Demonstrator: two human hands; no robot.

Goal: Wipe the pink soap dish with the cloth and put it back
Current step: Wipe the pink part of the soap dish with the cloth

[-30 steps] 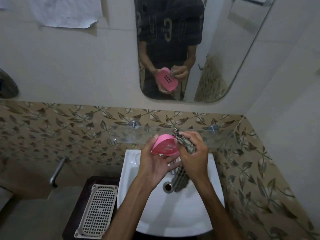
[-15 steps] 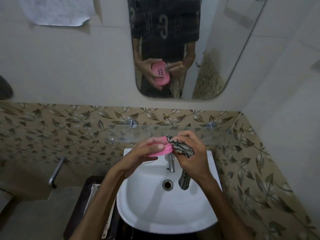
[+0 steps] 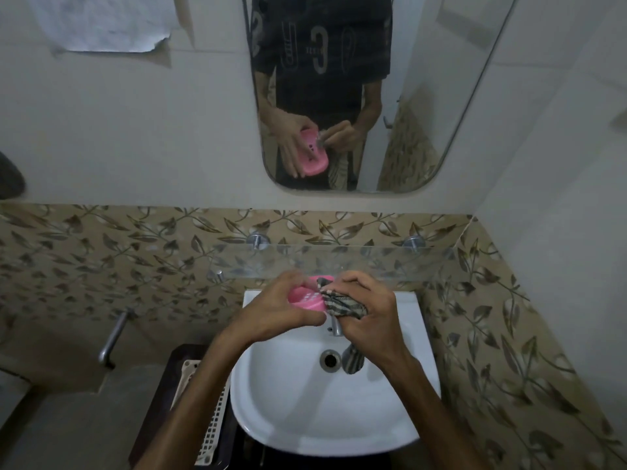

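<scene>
since a second ago the pink soap dish (image 3: 307,297) has tipped from standing on edge, its solid side to the camera, to lying nearly flat with its perforated inside facing up, and both hands have sunk lower, closer to the basin (image 3: 325,418). it is held in the air above the back rim of the basin, just in front of the glass shelf (image 3: 339,262) and over the tap (image 3: 336,329). the left hand (image 3: 274,313) cups it from the left and below, fingers curled round its edge. the right hand (image 3: 369,320) is closed around a bunched striped cloth (image 3: 342,303), pressing the wad against the right end of the dish; a loose tail of the cloth hangs down over the basin, beside the drain (image 3: 329,359). left of the basin a white perforated tray (image 3: 212,432) lies on a dark stand (image 3: 159,401), partly hidden by the left forearm. farther left of the basin a metal bar (image 3: 113,337) sticks out of the leaf-patterned tiles. above the basin the mirror (image 3: 424,96) shows the dish and both hands in reflection, and a torn sheet of paper (image 3: 101,22) hangs up and to the left.
</scene>
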